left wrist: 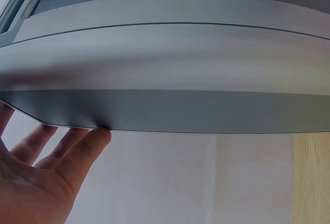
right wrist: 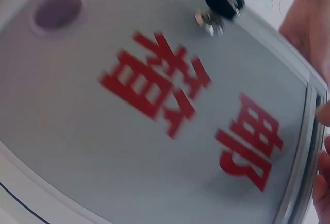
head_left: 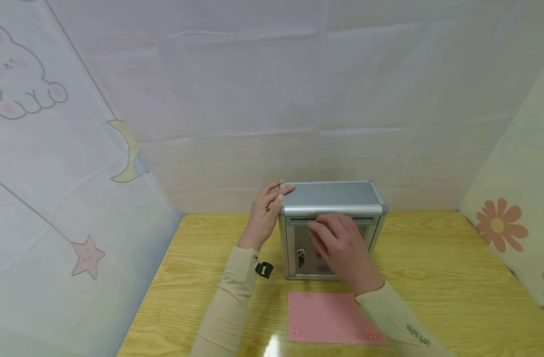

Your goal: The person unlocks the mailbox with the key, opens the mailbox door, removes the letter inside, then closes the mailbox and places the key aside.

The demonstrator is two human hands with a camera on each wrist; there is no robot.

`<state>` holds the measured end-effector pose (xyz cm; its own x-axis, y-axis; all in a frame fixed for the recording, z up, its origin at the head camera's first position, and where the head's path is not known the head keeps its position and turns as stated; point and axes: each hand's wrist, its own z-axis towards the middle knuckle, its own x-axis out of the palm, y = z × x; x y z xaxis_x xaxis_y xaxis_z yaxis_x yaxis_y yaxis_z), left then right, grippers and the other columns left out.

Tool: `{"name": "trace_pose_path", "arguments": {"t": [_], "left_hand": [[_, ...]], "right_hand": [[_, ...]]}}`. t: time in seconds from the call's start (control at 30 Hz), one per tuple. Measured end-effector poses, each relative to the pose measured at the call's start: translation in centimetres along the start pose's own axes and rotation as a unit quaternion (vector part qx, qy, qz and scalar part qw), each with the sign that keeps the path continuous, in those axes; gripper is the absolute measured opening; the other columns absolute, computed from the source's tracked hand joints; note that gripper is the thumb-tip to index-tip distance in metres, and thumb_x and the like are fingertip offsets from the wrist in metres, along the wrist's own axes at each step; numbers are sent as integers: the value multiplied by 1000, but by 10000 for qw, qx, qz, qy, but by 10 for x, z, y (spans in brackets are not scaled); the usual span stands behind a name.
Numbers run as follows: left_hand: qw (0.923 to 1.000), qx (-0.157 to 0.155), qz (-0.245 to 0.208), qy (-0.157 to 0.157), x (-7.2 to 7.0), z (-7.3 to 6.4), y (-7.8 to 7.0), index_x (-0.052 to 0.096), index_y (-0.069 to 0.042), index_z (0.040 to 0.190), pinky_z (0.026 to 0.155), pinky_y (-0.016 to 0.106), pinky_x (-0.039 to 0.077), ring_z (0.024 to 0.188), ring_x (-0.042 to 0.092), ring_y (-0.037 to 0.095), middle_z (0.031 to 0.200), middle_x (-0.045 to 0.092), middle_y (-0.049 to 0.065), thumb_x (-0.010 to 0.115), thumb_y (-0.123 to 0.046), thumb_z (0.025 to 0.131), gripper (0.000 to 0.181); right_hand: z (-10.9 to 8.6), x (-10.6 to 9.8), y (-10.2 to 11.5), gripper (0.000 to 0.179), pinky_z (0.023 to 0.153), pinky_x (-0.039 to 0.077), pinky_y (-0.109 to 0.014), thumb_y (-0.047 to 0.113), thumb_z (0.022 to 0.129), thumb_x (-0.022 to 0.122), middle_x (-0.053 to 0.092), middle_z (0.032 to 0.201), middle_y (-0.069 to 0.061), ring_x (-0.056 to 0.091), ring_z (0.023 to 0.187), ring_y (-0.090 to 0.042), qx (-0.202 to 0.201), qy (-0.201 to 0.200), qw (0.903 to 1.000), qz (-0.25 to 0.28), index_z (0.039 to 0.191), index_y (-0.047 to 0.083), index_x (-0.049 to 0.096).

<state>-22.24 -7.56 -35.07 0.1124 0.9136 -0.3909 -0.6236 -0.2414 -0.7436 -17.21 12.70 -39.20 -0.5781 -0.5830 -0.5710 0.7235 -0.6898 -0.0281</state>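
A grey metal mailbox (head_left: 332,194) with silver trim stands upright on the wooden table. Red characters (right wrist: 247,141) mark its front panel, which has a lock with a key (head_left: 301,258) at its left. My left hand (head_left: 262,215) rests against the box's top left corner, its fingers extended; the left wrist view shows fingertips touching the edge of the side wall (left wrist: 206,110). In front of the slot (head_left: 363,219) under the top edge is my right hand (head_left: 340,243), fingers loosely bent, nothing visible in them. The right wrist view catches only its fingertips beside the slot.
A pink envelope (head_left: 325,317) lies flat on the table (head_left: 209,258) in front of the box, partly under the right forearm. Beside the left cuff is a small black device (head_left: 265,269). A cloth backdrop (head_left: 254,99) rises behind the table.
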Motion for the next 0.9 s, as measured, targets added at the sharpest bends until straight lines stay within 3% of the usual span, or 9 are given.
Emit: {"name": "trace_pose_path", "arguments": {"t": [0.13, 0.27, 0.37, 0.47, 0.57, 0.7, 0.9], "left_hand": [[10000, 39, -35, -26, 1, 0, 1, 59, 1, 129, 95, 56, 38, 131, 36, 39, 142, 41, 19, 41, -4, 101, 34], [10000, 62, -55, -27, 1, 0, 2, 60, 1, 128, 95, 56, 39, 131, 37, 39, 142, 42, 19, 41, -2, 100, 34], [9999, 39, -90, -22, 0, 0, 2, 59, 1, 129, 94, 57, 39, 131, 37, 39, 142, 41, 19, 41, -2, 100, 34], [9999, 6, -130, -21, 0, -1, 3, 59, 1, 129, 94, 57, 39, 131, 37, 38, 143, 41, 18, 41, -4, 101, 34], [9999, 4, -144, -14, 0, -1, 3, 59, 1, 129, 95, 57, 39, 131, 37, 38, 143, 40, 17, 41, -7, 101, 34], [9999, 32, -110, -1, -1, -1, 3, 59, 1, 129, 95, 57, 38, 131, 37, 38, 143, 40, 18, 41, -5, 101, 34], [10000, 43, -82, 16, 0, 0, 3, 59, 1, 129, 96, 56, 38, 131, 37, 38, 143, 41, 19, 41, -2, 100, 34]], "right_hand": [[-15, 7, 7, 27, 70, 50, -38, 23, 99, 49, 62, 93, -5, 59, 79, -21, 199, 186, 9992, 279, 99, 4, 67], [-35, 17, 18, 18, 63, 51, -33, 23, 94, 58, 63, 85, 0, 59, 69, -14, 987, 747, 9918, 304, 95, 7, 67], [-47, 25, 27, 16, 63, 51, -32, 25, 92, 61, 63, 82, 3, 59, 68, -10, 1873, 1386, 9717, 399, 94, 10, 68], [-54, 32, 35, 19, 66, 52, -32, 29, 95, 59, 64, 86, 5, 60, 72, -9, 2702, 1959, 9408, 595, 98, 13, 69], [-56, 37, 40, 22, 67, 51, -32, 29, 96, 57, 64, 88, 5, 59, 74, -8, 3176, 2202, 9184, 849, 102, 12, 69], [-55, 41, 42, 23, 62, 47, -28, 30, 98, 55, 59, 82, 9, 52, 66, -4, 3408, 2345, 9036, 1114, 101, 11, 68], [-53, 41, 42, 25, 60, 45, -28, 31, 98, 55, 57, 79, 9, 48, 63, -3, 3586, 2389, 8922, 1351, 102, 10, 68]]}}
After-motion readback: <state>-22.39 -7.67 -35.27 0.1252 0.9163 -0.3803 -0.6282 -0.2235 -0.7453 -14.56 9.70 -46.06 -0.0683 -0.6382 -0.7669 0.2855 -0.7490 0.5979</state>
